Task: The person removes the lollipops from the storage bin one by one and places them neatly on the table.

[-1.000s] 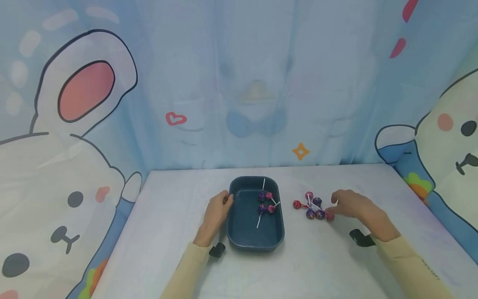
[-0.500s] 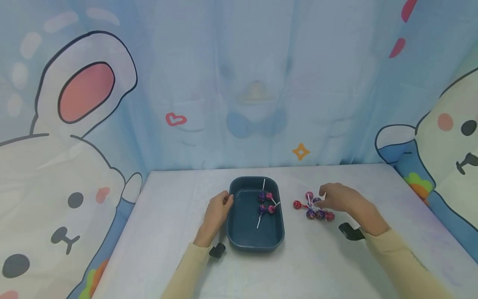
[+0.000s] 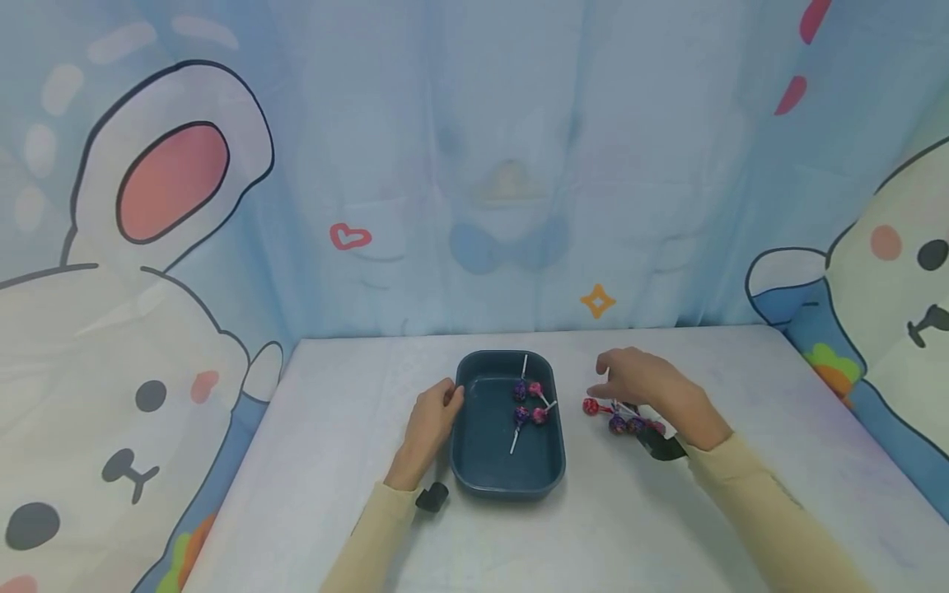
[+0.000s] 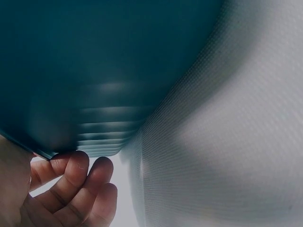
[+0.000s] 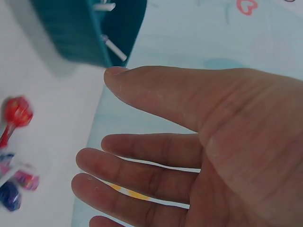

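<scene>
My left hand grips the left side of a dark teal plastic bin. In the left wrist view, its curled fingers press against the bin's outer wall just under the rim. Several lollipops with purple or red wrappers lie in the right half of the bin. My right hand is over the loose pile to the right of the bin, its fingers extended and nothing between them. Red lollipop and purple lollipop show beside it in the right wrist view. The hand hides part of the pile.
Both bin and pile stand on a white-covered table. A pale blue cartoon curtain rises behind the table's back edge. Dark camera mounts are worn at the wrists.
My right hand has moved left and slightly away from me, from the pile's right side to above its back part. My left hand, the bin and the lollipops inside look unmoved.
</scene>
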Action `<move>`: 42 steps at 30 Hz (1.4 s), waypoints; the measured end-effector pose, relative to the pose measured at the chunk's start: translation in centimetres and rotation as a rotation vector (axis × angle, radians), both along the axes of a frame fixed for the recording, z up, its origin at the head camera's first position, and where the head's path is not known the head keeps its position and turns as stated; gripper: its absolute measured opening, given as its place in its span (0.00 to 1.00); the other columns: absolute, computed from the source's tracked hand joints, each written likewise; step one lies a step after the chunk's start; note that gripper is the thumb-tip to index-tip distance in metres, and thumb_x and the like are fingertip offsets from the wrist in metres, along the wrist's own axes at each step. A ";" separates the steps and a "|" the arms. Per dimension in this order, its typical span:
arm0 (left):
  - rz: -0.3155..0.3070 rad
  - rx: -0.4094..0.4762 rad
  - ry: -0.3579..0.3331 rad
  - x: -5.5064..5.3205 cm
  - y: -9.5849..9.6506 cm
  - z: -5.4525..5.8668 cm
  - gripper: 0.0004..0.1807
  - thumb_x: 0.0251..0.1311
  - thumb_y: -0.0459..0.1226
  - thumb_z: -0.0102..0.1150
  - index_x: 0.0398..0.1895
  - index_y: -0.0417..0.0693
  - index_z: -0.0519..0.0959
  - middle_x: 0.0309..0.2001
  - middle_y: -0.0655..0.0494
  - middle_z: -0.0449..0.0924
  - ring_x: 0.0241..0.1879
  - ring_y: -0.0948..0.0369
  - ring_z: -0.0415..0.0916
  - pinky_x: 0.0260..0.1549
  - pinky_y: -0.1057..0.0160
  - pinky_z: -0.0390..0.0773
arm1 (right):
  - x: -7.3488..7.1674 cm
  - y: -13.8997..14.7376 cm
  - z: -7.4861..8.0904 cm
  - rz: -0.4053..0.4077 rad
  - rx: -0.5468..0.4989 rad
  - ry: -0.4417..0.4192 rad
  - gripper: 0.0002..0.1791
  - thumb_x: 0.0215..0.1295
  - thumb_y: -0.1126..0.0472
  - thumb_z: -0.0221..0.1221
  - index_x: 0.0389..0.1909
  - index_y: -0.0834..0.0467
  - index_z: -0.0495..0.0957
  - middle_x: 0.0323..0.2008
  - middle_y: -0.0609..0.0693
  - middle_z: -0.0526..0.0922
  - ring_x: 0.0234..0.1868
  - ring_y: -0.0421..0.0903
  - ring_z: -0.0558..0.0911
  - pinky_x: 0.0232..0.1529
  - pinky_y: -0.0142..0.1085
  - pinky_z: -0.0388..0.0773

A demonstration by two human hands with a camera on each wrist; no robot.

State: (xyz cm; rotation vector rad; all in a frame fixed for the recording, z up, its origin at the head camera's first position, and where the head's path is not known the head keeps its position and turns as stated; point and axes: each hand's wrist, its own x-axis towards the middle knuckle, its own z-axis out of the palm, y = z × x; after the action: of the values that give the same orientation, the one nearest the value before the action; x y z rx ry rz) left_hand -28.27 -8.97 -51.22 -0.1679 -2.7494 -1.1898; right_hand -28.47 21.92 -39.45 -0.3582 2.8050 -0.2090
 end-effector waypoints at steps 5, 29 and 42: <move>-0.001 -0.011 0.013 0.0 0.0 0.0 0.15 0.65 0.48 0.44 0.23 0.53 0.69 0.18 0.60 0.68 0.18 0.64 0.64 0.16 0.68 0.64 | -0.2 -1.9 0.7 0.026 0.002 0.028 0.28 0.54 0.45 0.62 0.48 0.61 0.75 0.38 0.54 0.81 0.34 0.46 0.79 0.37 0.44 0.76; 0.000 -0.041 0.052 -0.1 -0.1 0.0 0.15 0.65 0.47 0.45 0.23 0.53 0.68 0.18 0.60 0.67 0.18 0.65 0.63 0.17 0.68 0.63 | -0.8 -10.7 -2.4 0.230 0.094 0.078 0.10 0.53 0.54 0.64 0.32 0.56 0.77 0.19 0.44 0.75 0.21 0.41 0.74 0.26 0.37 0.71; -0.014 -0.034 0.045 0.0 -0.2 0.4 0.15 0.66 0.46 0.45 0.23 0.51 0.68 0.18 0.59 0.67 0.18 0.64 0.63 0.17 0.68 0.62 | -1.2 -12.2 -5.2 0.297 0.217 0.147 0.04 0.53 0.63 0.61 0.30 0.57 0.79 0.26 0.50 0.80 0.23 0.42 0.73 0.27 0.39 0.74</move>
State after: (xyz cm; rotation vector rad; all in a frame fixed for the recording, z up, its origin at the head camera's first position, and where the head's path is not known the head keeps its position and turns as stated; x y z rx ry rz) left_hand -28.28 -9.18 -50.83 -0.2161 -2.7351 -1.1283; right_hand -29.71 9.72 -44.68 -0.7543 2.8317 0.1935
